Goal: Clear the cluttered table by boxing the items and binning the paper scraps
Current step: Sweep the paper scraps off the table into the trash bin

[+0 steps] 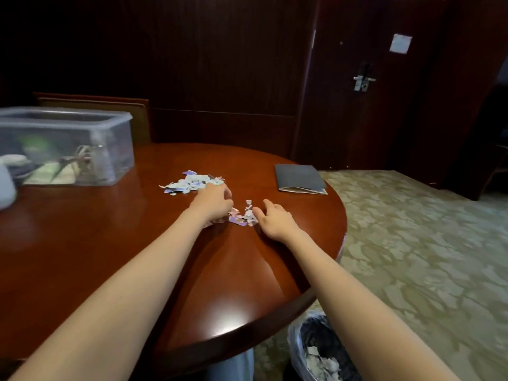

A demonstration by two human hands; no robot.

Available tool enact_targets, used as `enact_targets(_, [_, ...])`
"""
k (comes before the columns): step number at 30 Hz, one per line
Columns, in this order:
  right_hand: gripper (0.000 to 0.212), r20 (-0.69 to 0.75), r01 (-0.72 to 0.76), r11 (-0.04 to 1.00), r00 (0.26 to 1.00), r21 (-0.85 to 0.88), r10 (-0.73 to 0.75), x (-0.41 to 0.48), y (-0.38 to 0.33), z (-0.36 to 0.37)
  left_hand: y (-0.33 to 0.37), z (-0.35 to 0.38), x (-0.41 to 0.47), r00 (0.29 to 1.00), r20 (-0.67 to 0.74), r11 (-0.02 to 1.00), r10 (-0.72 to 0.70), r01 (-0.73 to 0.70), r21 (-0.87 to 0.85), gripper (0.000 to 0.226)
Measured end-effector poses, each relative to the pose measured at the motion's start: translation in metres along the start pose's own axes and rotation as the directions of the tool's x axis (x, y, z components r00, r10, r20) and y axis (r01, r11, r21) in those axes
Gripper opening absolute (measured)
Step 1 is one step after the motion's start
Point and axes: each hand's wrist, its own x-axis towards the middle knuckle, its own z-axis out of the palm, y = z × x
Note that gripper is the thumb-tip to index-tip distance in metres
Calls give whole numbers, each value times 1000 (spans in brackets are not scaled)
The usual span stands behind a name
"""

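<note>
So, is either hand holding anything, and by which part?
The right hand holds nothing; it only touches the small scrap pile. The left hand curls over the pile's other side; a grip cannot be told.

The left hand (215, 202) and right hand (275, 218) extend from bare forearms — pale grey-blue clothing (233, 364) shows below.

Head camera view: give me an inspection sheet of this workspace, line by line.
Surface: round wooden table, glossy.
Job's things: near scraps between the hands; far scraps pile beyond; clear box with items, far left; lined bin on floor, scraps inside.
Clutter: dark folder at right edge; white object at left edge.
Grippers: left hand curled over near scraps, grip unclear; right hand open, touching them.
Cables: nothing seen.
Surroundings: dark door, patterned carpet.
</note>
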Motion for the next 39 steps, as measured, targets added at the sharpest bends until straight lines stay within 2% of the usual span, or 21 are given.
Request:
enact_targets(5, [67,58,95,995,994,-30,-93,14,-34,21,-55,-12,-2,982,-81,985,-171,171,-7,40])
enact_targets(10, [87,66,191,980,980,-58,-187,16,-69,40,-95,-14,4,925,-206,947,-320,311,-76,44])
enact_targets(14, [97,120,214,973,972,-91,-202,22,-90,55,-101,-9,19,914,-229,942,-334,318,-106,45])
enact_targets(17, [86,96,234,965,970,-115,-224,35,-98,63,-103,-6,32,918,-241,948,-314,290,-132,45])
enact_targets(20, [61,52,305,946,952,-111,-301,50,-101,65,-109,-6,48,916,-244,946,-319,290,-145,46])
enact_targets(25, [32,25,429,891,902,-148,-430,57,-106,65,-112,-4,76,934,-173,950,-311,298,-97,48])
enact_targets(34, [29,-76,354,917,925,-182,-373,63,-109,62,-98,11,107,971,-115,978,-210,210,-10,51])
enact_targets(39, [35,-119,277,961,954,-5,-275,70,-98,54,-92,16,114,992,1,982,-126,124,139,57])
